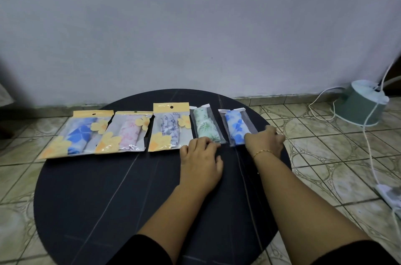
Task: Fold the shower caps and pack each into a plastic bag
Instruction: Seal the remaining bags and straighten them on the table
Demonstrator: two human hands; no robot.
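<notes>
Looking down at the round table (86, 199): lining up five packed bags along its far side. Resting the left hand (200, 160) flat, fingers loose, touching the green cap bag (206, 125). Pressing the right hand (265, 141) on the blue cap bag (235, 128), holding nothing. Probably just tidying the row next.

Wearing black sleeves (147, 249), pushed up and ending near the elbows, leaving both forearms bare. Wearing a thin gold chain bracelet (261, 152) on the right wrist, its fine links catching the light. Showing two bare hands, the left hand (200, 161) and the right hand (265, 142), with no rings or gloves visible.
</notes>
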